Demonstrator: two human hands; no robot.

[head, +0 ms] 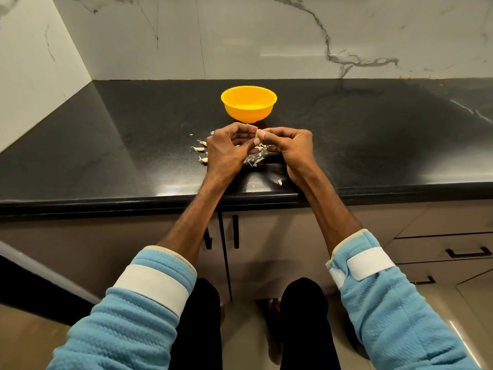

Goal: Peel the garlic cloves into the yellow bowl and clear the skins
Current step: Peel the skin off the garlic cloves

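Garlic clove (257, 132), small and pale, pinched between two hands just in front of a round yellow plastic bowl (248, 114).

The left hand (226, 149) and right hand (290, 145) meet above a polished black stone counter (373, 134), fingers curled inward, thumbs and fingertips closing on the garlic clove from either side; it is too small to tell how much skin it carries. Both forearms reach over the counter's front edge from quilted light-blue sleeves (133, 316) with white wrist straps. Under and between the hands lies a scatter of thin white papery skins (252, 162), with one stray skin scrap (279, 182) apart near the counter edge. A few unpeeled pale cloves (198, 149) lie just left of the left hand. The bowl stands upright beyond the hands, near but not touching them; its contents cannot be made out.
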